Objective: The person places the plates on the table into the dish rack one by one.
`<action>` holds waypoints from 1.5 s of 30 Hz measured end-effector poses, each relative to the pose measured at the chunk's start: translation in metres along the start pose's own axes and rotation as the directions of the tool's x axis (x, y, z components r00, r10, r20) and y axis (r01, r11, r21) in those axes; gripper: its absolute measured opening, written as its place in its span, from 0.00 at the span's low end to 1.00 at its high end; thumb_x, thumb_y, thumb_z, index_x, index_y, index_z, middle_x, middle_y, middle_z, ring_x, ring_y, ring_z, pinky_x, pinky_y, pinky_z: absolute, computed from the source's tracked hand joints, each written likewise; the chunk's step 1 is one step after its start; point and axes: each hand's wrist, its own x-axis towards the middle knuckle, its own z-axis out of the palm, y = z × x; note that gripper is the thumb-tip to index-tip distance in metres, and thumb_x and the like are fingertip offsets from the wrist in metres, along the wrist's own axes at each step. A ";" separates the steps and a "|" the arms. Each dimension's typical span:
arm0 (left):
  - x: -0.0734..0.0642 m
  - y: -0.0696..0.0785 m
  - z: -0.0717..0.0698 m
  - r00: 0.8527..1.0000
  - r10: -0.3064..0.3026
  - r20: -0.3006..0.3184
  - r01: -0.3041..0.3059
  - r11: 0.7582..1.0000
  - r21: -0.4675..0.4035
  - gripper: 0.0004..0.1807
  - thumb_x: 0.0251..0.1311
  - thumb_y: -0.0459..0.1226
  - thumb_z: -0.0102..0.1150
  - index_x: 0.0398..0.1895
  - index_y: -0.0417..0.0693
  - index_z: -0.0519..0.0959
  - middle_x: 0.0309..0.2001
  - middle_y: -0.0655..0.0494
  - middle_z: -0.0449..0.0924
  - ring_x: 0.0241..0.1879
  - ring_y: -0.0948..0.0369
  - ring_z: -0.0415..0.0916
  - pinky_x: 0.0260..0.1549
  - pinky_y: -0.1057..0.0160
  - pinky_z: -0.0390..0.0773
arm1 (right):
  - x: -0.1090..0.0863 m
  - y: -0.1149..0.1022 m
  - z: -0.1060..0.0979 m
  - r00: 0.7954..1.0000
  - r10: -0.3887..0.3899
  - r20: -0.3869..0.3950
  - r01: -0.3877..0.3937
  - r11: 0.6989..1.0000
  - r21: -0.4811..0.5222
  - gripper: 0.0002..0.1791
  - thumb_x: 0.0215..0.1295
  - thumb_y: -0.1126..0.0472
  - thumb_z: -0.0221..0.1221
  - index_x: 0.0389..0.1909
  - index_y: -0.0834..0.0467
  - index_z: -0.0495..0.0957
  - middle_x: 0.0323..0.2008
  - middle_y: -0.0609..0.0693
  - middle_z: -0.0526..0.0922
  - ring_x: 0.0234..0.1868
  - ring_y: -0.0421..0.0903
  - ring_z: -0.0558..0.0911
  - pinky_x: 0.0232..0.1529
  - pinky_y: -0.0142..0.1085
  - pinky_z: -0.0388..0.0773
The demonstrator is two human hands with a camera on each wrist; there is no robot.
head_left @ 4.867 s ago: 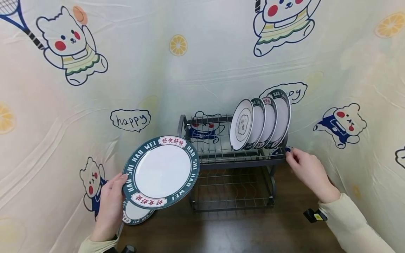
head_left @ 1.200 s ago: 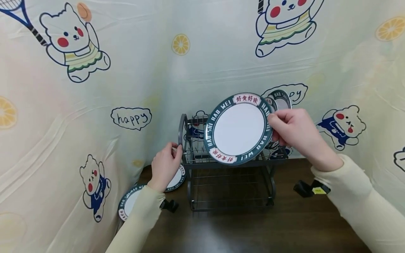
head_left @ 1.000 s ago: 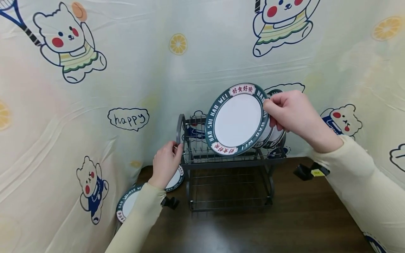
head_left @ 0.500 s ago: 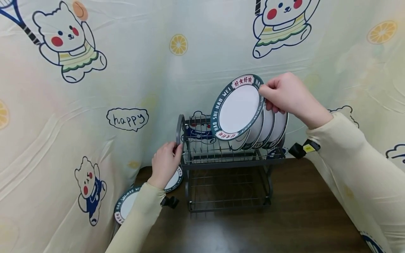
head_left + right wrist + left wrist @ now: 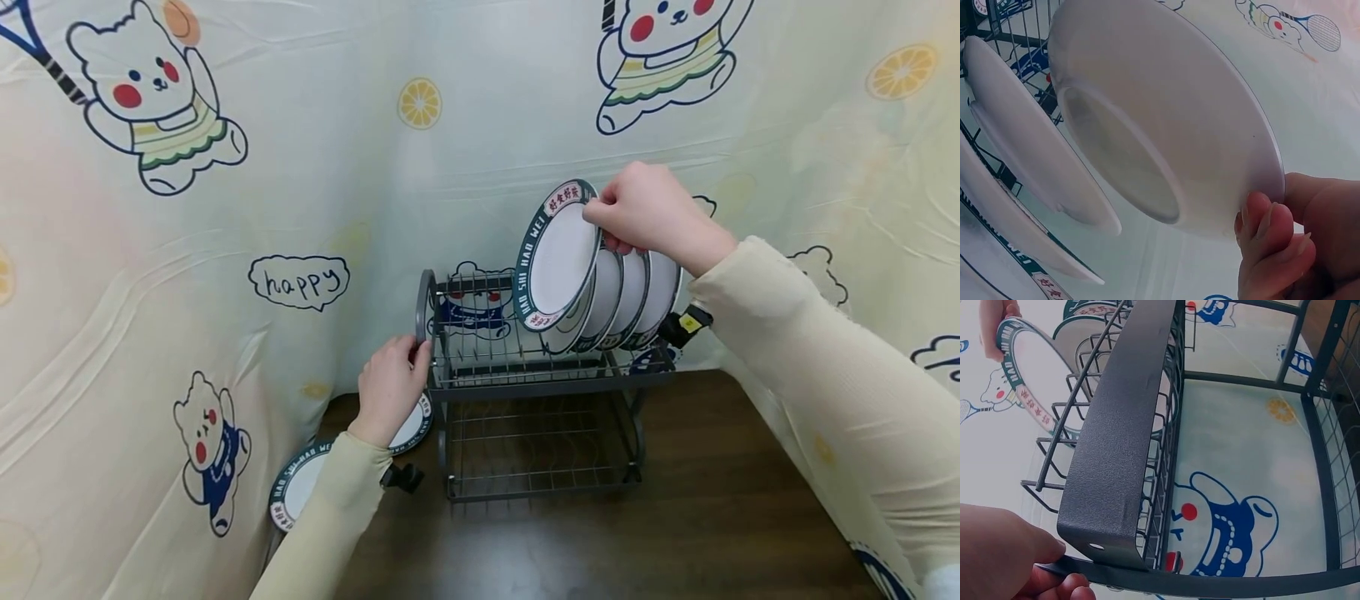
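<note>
My right hand pinches the upper right rim of a white plate with a dark green lettered border. The plate is tilted, above the upper tier of a dark metal dish rack, left of several standing plates. In the right wrist view, the held plate's plain underside faces the camera, thumb and fingers at its edge. Whether its lower edge touches the wires cannot be told. My left hand grips the rack's left side frame; the left wrist view shows thumb and fingers around the dark bar.
Two more green-rimmed plates lie at the left, one plate partly behind the left sleeve, another plate beside the rack. The rack stands on a brown wooden table. A printed cloth hangs close behind and at both sides.
The plate has passed from my left hand to my right. Lately it rose, then turned more edge-on beside the standing plates. My left hand now holds the rack's left side.
</note>
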 end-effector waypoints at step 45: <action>0.000 0.000 0.006 1.000 -0.007 -0.016 0.007 1.000 -0.001 0.14 0.76 0.42 0.58 0.37 0.40 0.83 0.29 0.48 0.77 0.23 0.55 0.71 0.19 0.60 0.71 | 0.016 -0.027 0.046 0.999 -0.018 0.041 0.023 0.994 -0.105 0.25 0.72 0.57 0.51 0.12 0.56 0.69 0.12 0.50 0.77 0.14 0.44 0.75 0.19 0.34 0.67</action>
